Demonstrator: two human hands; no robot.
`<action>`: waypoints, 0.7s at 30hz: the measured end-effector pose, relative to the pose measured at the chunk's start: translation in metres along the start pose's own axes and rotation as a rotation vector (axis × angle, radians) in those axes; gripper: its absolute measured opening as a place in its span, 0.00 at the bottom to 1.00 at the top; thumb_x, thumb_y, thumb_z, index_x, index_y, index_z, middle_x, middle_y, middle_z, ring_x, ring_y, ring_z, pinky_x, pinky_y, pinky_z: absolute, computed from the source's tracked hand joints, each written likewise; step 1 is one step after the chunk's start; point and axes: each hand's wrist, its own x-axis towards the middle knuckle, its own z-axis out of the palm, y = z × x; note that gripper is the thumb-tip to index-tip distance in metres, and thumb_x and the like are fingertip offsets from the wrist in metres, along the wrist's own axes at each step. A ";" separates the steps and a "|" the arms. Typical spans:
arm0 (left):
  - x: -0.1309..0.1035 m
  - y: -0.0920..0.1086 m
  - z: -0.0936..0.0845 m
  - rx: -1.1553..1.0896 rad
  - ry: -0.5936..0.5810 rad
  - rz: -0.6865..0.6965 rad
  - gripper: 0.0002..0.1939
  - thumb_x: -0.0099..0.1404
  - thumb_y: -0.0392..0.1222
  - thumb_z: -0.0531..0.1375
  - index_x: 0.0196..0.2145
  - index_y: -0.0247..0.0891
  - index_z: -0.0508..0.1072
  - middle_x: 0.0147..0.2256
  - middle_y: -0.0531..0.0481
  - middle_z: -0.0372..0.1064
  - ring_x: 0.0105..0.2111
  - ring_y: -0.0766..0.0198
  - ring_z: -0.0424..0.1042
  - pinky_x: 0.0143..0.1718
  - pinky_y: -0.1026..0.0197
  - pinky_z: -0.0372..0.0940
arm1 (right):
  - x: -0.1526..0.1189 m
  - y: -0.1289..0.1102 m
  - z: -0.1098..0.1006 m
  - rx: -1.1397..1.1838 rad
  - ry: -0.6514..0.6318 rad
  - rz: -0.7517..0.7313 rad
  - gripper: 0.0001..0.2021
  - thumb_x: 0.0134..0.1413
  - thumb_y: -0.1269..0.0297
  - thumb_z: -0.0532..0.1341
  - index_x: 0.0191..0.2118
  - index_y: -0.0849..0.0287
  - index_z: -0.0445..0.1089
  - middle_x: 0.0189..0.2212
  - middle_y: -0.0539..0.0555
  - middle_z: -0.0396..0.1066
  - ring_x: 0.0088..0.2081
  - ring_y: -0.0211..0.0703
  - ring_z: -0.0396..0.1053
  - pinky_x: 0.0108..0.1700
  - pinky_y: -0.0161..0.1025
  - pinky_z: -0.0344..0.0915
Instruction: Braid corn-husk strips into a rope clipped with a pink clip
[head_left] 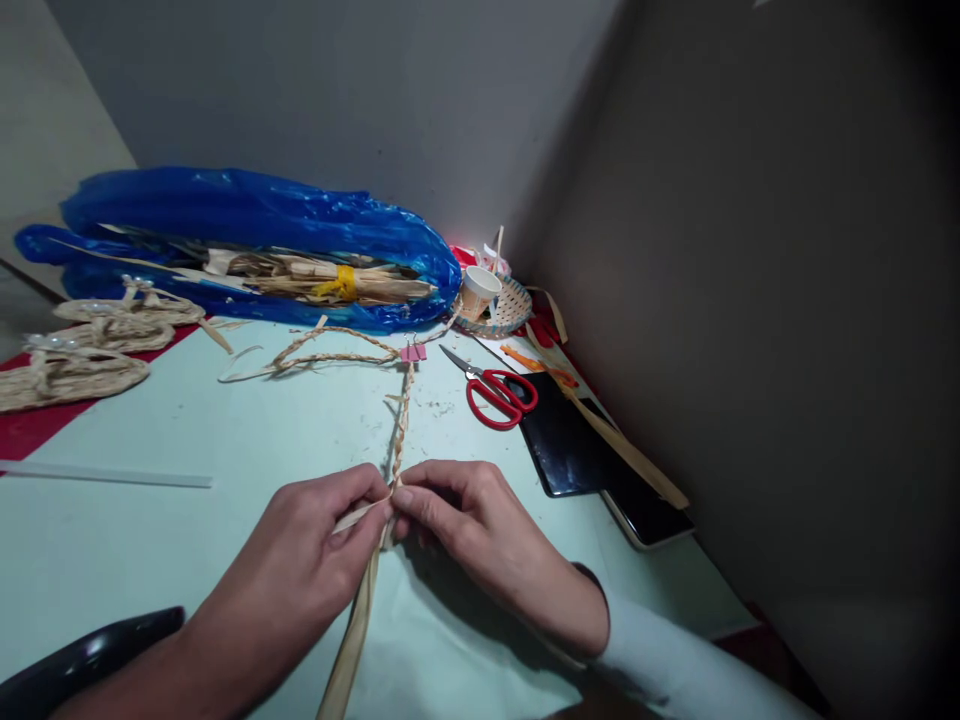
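Both the left hand (pixel 315 555) and right hand (pixel 469 520) pinch the braided straw strip (pixel 400 430), fingertips hiding its unwoven end.

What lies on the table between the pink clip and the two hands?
In the head view, only the braided straw cord lies there, running from the pink binder clip to the left hand and right hand.
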 end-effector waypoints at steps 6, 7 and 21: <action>-0.002 0.001 -0.009 0.114 0.003 0.060 0.20 0.67 0.53 0.52 0.22 0.43 0.70 0.20 0.54 0.69 0.22 0.61 0.69 0.26 0.61 0.60 | 0.003 0.007 0.005 0.060 0.081 0.081 0.13 0.62 0.64 0.59 0.29 0.64 0.76 0.23 0.50 0.71 0.26 0.35 0.62 0.30 0.33 0.56; -0.003 0.000 -0.009 0.144 0.024 0.080 0.20 0.68 0.53 0.52 0.23 0.43 0.71 0.19 0.55 0.69 0.21 0.61 0.68 0.25 0.61 0.60 | 0.003 0.008 0.006 0.042 0.090 0.070 0.13 0.62 0.64 0.59 0.29 0.65 0.75 0.23 0.50 0.70 0.26 0.35 0.61 0.30 0.33 0.55; -0.019 -0.014 0.019 0.930 0.347 0.920 0.16 0.68 0.25 0.47 0.36 0.34 0.75 0.22 0.51 0.69 0.20 0.59 0.68 0.23 0.56 0.61 | 0.002 0.008 0.004 0.327 -0.071 0.050 0.17 0.63 0.63 0.58 0.22 0.61 0.63 0.22 0.47 0.59 0.28 0.35 0.55 0.32 0.33 0.54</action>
